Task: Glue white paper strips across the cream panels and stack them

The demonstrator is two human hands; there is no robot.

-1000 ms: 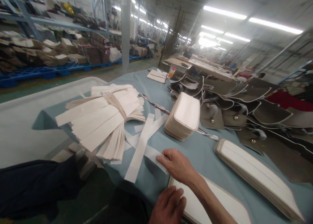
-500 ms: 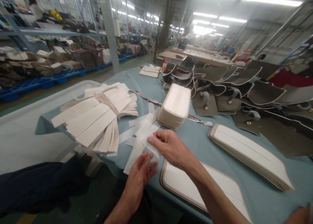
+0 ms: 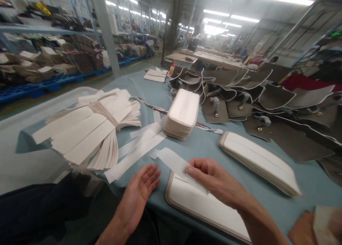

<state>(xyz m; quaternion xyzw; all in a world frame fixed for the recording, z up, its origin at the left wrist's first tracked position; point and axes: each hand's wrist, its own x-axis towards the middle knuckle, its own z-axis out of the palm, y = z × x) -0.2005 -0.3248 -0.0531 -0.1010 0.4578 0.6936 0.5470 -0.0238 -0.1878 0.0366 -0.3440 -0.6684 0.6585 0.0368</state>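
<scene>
My right hand [image 3: 211, 177] pinches a translucent white strip [image 3: 173, 161] between thumb and fingers. The strip hangs over the near stack of white panels with beige edges [image 3: 208, 209]. My left hand [image 3: 140, 188] is open, palm turned up and fingers spread, just left of that stack; it holds nothing. Beyond it, more loose white strips [image 3: 141, 145] lie crossed over one another on the blue-green cloth [image 3: 152, 166]. Behind them stands a taller stack of rounded white pieces [image 3: 183, 109].
A tied bundle of cream strips [image 3: 91, 127] lies at the left. Another long panel stack [image 3: 259, 163] rests at the right, with dark grey flap pieces [image 3: 240, 106] behind it. A small red-capped bottle [image 3: 171, 69] stands at the back. Another person's hand [image 3: 303, 229] shows at lower right.
My right hand has drawn the strip away from the loose pile, rightward over the near stack. My left hand has moved left and opened wider. The view has shifted slightly right.
</scene>
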